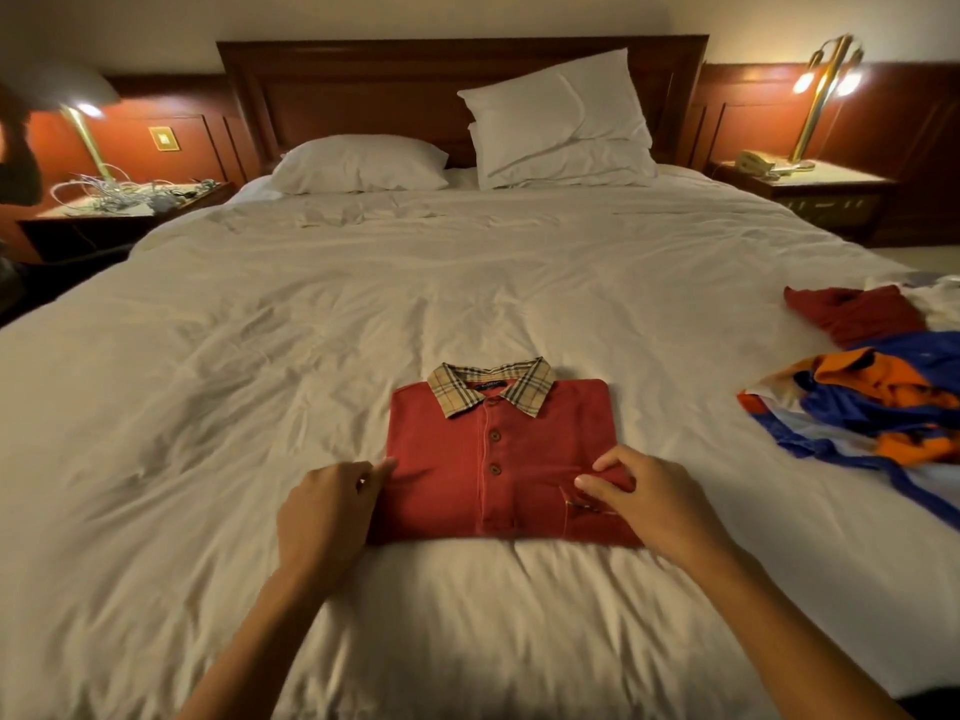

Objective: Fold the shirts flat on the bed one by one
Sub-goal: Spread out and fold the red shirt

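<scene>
Head view: left hand [323, 511] and right hand [649, 504] pinch one folded red shirt [457, 439].

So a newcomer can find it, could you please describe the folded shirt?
Start at the white bed and look at its near middle. The red shirt is folded square with a plaid collar, unlike the loose pile at the right.

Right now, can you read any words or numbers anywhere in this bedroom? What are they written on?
On the dark neck label inside the checked collar of the red folded polo shirt: pale lettering, too blurred to read.
On the blue, orange and white crumpled clothes: only colour patches show, no readable words.
On the cream telephone by the right lamp: too small to read.
Nothing in view can be quoted.
</scene>
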Motion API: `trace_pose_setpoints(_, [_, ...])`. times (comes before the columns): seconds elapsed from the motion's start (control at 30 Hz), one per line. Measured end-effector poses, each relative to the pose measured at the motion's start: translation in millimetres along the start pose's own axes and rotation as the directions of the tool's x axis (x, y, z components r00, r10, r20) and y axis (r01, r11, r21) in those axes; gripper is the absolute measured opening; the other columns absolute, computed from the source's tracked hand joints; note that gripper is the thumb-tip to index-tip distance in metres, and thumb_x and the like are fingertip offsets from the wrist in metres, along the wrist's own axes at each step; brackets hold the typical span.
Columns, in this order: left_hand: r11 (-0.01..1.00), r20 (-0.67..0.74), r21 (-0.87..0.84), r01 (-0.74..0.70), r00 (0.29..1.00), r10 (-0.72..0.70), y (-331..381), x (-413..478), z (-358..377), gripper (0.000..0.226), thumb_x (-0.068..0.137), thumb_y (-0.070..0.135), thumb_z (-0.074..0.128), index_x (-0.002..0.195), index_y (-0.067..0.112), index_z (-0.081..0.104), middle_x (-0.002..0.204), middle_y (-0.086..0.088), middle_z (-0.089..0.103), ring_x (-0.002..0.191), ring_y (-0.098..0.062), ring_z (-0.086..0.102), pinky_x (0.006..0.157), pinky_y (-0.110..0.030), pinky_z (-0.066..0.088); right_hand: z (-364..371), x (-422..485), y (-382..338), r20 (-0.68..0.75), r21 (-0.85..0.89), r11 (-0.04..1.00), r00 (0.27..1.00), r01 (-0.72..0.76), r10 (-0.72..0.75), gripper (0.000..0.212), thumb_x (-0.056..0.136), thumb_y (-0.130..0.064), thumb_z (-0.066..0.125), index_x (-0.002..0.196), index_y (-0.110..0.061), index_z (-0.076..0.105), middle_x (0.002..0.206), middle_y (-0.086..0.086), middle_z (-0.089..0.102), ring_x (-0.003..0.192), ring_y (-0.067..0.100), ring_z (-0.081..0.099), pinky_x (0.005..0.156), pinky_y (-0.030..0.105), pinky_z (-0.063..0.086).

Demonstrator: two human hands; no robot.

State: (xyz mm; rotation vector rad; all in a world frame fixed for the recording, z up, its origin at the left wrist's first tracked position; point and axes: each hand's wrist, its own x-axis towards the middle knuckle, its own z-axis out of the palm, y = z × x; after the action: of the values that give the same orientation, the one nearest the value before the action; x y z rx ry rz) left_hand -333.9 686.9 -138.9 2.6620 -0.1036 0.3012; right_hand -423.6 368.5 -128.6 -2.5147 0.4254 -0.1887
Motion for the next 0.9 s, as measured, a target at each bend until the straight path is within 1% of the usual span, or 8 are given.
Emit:
trace_pose_setpoints(0.17, [0.996,0.081,-0.089,-0.024,0.996,0.032,1.9,51.0,-4.8,0.049,0.094,0.063,0.045,0.095,0.023,0.073,0.096,-0.001,0.059,0.088,-0.025,0.062,0.073,-0.034,0.042,-11.6,51.1,4.9,0.0,-0.037,0.999,1.0,0.006,-0.006,0.062,0.08,-0.076,0.048,0.123,-0.034,0.061,0.112,0.005,0.055,0.104,0.026,0.062,0.091,0.037,0.049])
trace_pose_setpoints(0.27, [0.966,0.205,-0.259,-0.01,0.977,0.065,23.0,93.3,10.1,0.056,0.091,0.062,0.052,0.125,0.02,0.065,0.121,-0.008,0.058,0.11,-0.024,0.059,0.09,-0.035,0.045,-5.2,99.6,-2.3,0.038,-0.024,0.997,0.997,0.072,-0.071,0.07,0.086,-0.07,0.05,0.141,-0.026,0.051,0.137,0.009,0.052,0.127,0.029,0.051,0.108,0.044,0.041])
trace_pose_setpoints(0.37, [0.964,0.349,-0.264,0.016,0.934,0.08,42.1,128.1,27.2,0.075,0.087,0.066,0.056,0.143,0.015,0.05,0.144,-0.014,0.046,0.131,-0.029,0.048,0.108,-0.04,0.04,5.0,136.6,-9.1,0.142,-0.073,0.994,0.988,0.078,-0.067,0.075,0.088,-0.073,0.045,0.148,-0.03,0.042,0.152,0.002,0.044,0.14,0.026,0.04,0.114,0.05,0.031])
trace_pose_setpoints(0.47, [0.973,0.498,-0.229,-0.014,0.858,0.129,53.8,152.1,40.8,0.082,0.076,0.074,0.059,0.124,0.007,0.063,0.116,-0.008,0.065,0.1,-0.019,0.06,0.082,-0.032,0.045,13.3,159.6,-14.7,0.232,-0.066,0.995,0.971,0.081,-0.064,0.077,0.079,-0.083,0.041,0.136,-0.034,0.056,0.139,-0.003,0.058,0.13,0.023,0.051,0.109,0.047,0.037])
trace_pose_setpoints(0.57, [0.985,0.568,-0.168,-0.046,0.812,0.134,55.9,172.1,44.3,0.086,0.059,0.08,0.063,0.094,0.002,0.069,0.081,-0.003,0.064,0.072,-0.016,0.056,0.063,-0.032,0.038,14.5,174.7,-16.3,0.29,-0.045,0.995,0.955,0.083,-0.067,0.057,0.067,-0.088,0.053,0.098,-0.043,0.068,0.103,-0.012,0.069,0.106,0.016,0.063,0.092,0.036,0.048])
trace_pose_setpoints(0.67, [0.976,0.689,-0.214,0.044,0.715,0.119,48.8,189.2,45.2,0.074,0.059,0.07,0.079,0.099,0.008,0.073,0.093,-0.004,0.073,0.088,-0.021,0.067,0.079,-0.038,0.052,10.1,190.1,-15.2,0.374,-0.017,0.993,0.922,0.114,-0.099,0.055,0.052,-0.087,0.065,0.076,-0.038,0.068,0.079,-0.02,0.068,0.084,0.004,0.065,0.067,0.023,0.045])
trace_pose_setpoints(0.8, [0.953,0.771,-0.281,0.113,0.618,0.154,46.1,201.4,49.9,0.057,0.058,0.057,0.083,0.102,0.022,0.077,0.098,0.006,0.077,0.095,-0.013,0.072,0.085,-0.027,0.054,9.5,211.4,-16.5,0.495,-0.011,0.989,0.86,0.148,-0.123,0.083,0.043,-0.085,0.069,0.096,-0.021,0.076,0.093,-0.002,0.076,0.091,0.018,0.069,0.086,0.038,0.052])
trace_pose_setpoints(0.9, [0.915,0.782,-0.371,0.159,0.585,0.216,43.9,209.0,54.0,0.05,0.059,0.047,0.088,0.102,0.023,0.077,0.101,0.005,0.077,0.095,-0.011,0.073,0.087,-0.029,0.054,12.8,219.1,-19.9,0.546,0.046,0.984,0.821,0.169,-0.167,0.083,0.043,-0.077,0.074,0.096,-0.014,0.076,0.095,0.001,0.076,0.095,0.022,0.07,0.092,0.041,0.051])
